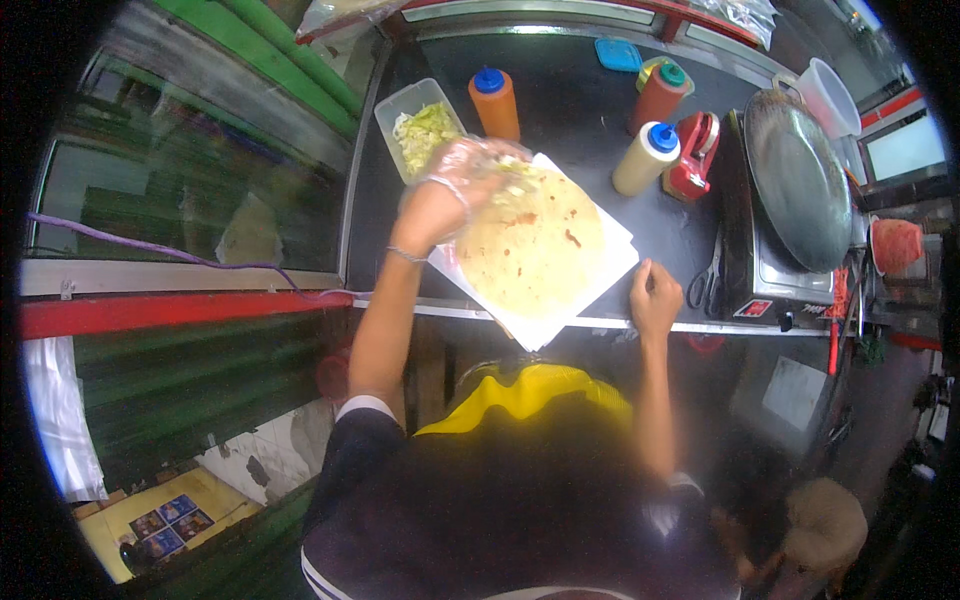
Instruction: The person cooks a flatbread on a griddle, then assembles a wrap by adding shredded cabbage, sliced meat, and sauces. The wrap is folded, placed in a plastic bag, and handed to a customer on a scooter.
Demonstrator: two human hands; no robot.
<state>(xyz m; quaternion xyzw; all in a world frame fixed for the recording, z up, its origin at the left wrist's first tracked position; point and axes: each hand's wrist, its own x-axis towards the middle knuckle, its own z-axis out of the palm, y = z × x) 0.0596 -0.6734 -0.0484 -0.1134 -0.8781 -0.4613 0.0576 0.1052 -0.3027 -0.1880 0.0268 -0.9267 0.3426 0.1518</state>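
Lettuce (pixel 517 180) lay at eleven o'clock on the unfolded flatbread (pixel 535 248). The left hand (pixel 462 190) had blurred grip, unclear; the right hand (pixel 656 297) curled, seemingly empty.

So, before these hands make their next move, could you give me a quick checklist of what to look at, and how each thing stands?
1. Bread lying open on the paper: ok.
2. Paper fully on the counter: not ok; its near corner juts past the edge.
3. Left hand gloved: ok; clear plastic covers it.
4. Right hand gloved: not ok; it looks bare.
5. Right hand gripping the paper: cannot tell; its curled fingers are by the right corner.
6. Lettuce available: ok; there is plenty in the tub at the far left.
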